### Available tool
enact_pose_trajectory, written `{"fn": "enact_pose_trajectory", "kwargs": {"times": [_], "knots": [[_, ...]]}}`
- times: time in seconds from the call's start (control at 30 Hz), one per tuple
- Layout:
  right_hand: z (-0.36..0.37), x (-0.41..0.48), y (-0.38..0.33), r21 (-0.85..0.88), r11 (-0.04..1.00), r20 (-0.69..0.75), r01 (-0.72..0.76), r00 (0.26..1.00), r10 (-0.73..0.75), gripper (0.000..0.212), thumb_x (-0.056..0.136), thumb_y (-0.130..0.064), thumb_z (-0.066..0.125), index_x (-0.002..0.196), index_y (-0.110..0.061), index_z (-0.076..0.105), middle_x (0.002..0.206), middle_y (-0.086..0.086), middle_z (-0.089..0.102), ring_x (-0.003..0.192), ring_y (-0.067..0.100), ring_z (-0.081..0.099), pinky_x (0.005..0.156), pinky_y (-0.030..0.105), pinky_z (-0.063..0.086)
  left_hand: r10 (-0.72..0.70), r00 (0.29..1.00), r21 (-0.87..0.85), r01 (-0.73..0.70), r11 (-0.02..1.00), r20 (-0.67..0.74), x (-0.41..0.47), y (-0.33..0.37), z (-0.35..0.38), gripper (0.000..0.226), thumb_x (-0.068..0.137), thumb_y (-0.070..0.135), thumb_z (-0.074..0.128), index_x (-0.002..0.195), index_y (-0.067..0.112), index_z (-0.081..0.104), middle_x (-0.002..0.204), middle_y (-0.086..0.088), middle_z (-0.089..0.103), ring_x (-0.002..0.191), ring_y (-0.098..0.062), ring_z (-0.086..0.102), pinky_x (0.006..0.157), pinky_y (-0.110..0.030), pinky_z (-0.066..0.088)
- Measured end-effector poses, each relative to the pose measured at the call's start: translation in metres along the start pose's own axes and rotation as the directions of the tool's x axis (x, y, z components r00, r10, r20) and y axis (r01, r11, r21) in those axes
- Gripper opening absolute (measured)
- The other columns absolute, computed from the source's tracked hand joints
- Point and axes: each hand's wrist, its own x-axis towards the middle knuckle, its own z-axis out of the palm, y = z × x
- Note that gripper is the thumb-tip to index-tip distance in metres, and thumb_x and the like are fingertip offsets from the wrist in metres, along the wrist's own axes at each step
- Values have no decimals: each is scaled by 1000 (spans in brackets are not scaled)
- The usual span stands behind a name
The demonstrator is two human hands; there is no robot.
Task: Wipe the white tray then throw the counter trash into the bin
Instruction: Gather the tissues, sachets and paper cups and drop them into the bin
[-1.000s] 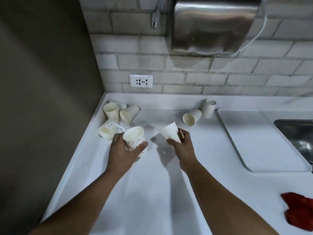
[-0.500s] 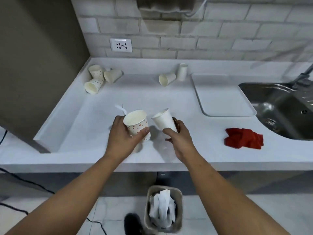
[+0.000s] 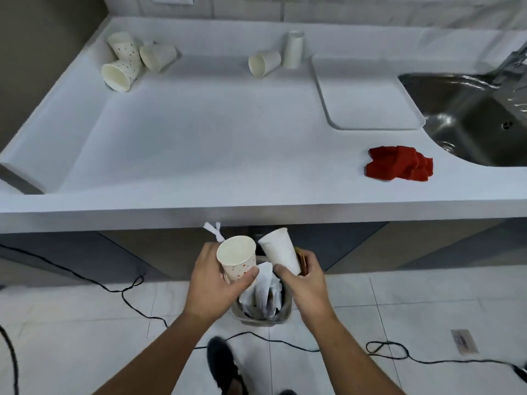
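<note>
My left hand [image 3: 212, 283] grips a dotted paper cup [image 3: 238, 259] together with a scrap of white paper. My right hand [image 3: 306, 283] grips a plain white paper cup [image 3: 281, 250] and something brown behind it. Both hands hover right over the small grey bin [image 3: 261, 317] on the floor, which holds crumpled paper. The white tray [image 3: 368, 95] lies on the counter beside the sink. Three paper cups [image 3: 125, 64] lie in the counter's far left corner. Two more cups [image 3: 265, 62] rest left of the tray, one upright, one on its side.
A crumpled red cloth [image 3: 399, 163] lies on the white counter [image 3: 214, 138] near the steel sink [image 3: 479, 115]. Black cables [image 3: 128, 289] run across the tiled floor. My dark shoe [image 3: 225, 363] is just below the bin.
Both hands have carried their cups back off the counter and down, from above the counter's front edge to above the bin. The view has tilted down toward the floor.
</note>
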Motion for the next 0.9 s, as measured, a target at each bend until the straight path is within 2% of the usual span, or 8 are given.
{"fn": "enact_pose_trajectory", "kwargs": {"times": [0.17, 0.3, 0.43, 0.5, 0.6, 0.7, 0.8, 0.9], "knots": [[13, 19, 86, -213, 968, -49, -134, 991, 126, 52, 73, -36, 84, 116, -33, 54, 109, -13, 66, 94, 5, 65, 74, 22, 58, -265, 955, 93, 254, 963, 135, -9, -74, 62, 78, 61, 77, 70, 125, 34, 56, 114, 16, 55, 111, -11, 56, 93, -34, 52], [28, 42, 139, -359, 917, -140, -175, 981, 133, 39, 83, -33, 76, 111, -28, 50, 105, -5, 67, 83, 6, 63, 65, 15, 49, -426, 880, 150, 402, 903, 209, 2, -121, 107, 79, 53, 75, 71, 119, 34, 56, 110, 11, 64, 104, -16, 63, 86, -38, 57], [42, 67, 179, -436, 888, -167, -147, 983, 80, 41, 86, -34, 72, 120, -26, 50, 112, -5, 66, 100, 20, 66, 85, 35, 58, -481, 837, 179, 448, 876, 262, 17, -154, 142, 80, 56, 67, 81, 118, 40, 40, 107, 15, 63, 96, -12, 63, 62, -15, 44], [46, 79, 195, -566, 817, -87, -113, 993, 77, 51, 91, -31, 64, 136, -18, 44, 129, 4, 60, 117, 27, 60, 97, 38, 53, -495, 817, 178, 462, 869, 297, 21, -169, 154, 88, 59, 59, 87, 126, 39, 33, 109, 11, 62, 101, -18, 63, 70, -21, 48], [51, 87, 210, -743, 664, 57, -83, 981, 185, 80, 95, -31, 56, 157, -2, 13, 156, 18, 30, 141, 36, 35, 117, 41, 35, -478, 810, 219, 426, 878, 340, 21, -183, 163, 100, 63, 51, 86, 142, 34, 27, 119, 10, 59, 109, -21, 62, 83, -28, 48], [52, 87, 207, -779, 618, 93, -108, 954, 284, 93, 92, -32, 58, 158, 1, 0, 162, 21, 14, 144, 39, 31, 118, 41, 33, -417, 853, 294, 330, 897, 315, 16, -177, 162, 94, 71, 49, 80, 146, 30, 27, 126, 8, 59, 111, -21, 62, 89, -33, 52], [50, 84, 190, -774, 624, 103, -110, 950, 296, 79, 93, -24, 54, 156, 0, 12, 160, 21, 21, 137, 37, 44, 110, 39, 42, -401, 881, 309, 319, 896, 251, 15, -163, 152, 75, 81, 42, 72, 146, 25, 38, 133, -1, 62, 117, -26, 61, 97, -41, 53], [41, 77, 159, -758, 650, 103, -52, 975, 197, 56, 94, -20, 51, 147, -10, 37, 150, 13, 41, 118, 32, 59, 95, 35, 51, -389, 905, 346, 314, 884, 172, 17, -142, 135, 63, 87, 40, 68, 143, 21, 45, 130, -6, 63, 115, -29, 61, 90, -36, 51]]}}
